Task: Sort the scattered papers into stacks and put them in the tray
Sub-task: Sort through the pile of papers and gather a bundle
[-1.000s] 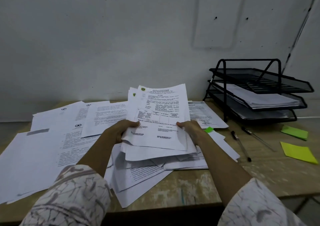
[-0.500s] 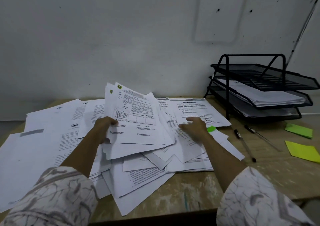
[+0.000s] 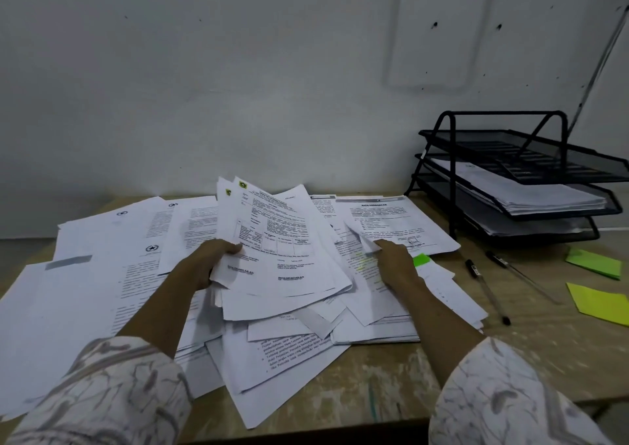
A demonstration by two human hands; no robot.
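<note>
Two hands [image 3: 207, 262] [image 3: 394, 262] pinch thin, curling white papers [image 3: 286, 260].

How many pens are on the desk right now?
2: one pen lies right of the paper pile; the other pen lies just beyond it, toward the green notes. More may hide under the papers.

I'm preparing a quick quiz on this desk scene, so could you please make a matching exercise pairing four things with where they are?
Things:
1. sheaf of papers
2. two pens
3. three-tier tray
4. right hand

Places:
A. at the table's back right, against the wall
B. gripped in the left hand
C. lifting a sheet's corner
D. lying between the paper pile and the green notes

Pairs: 1-B, 2-D, 3-A, 4-C
</note>
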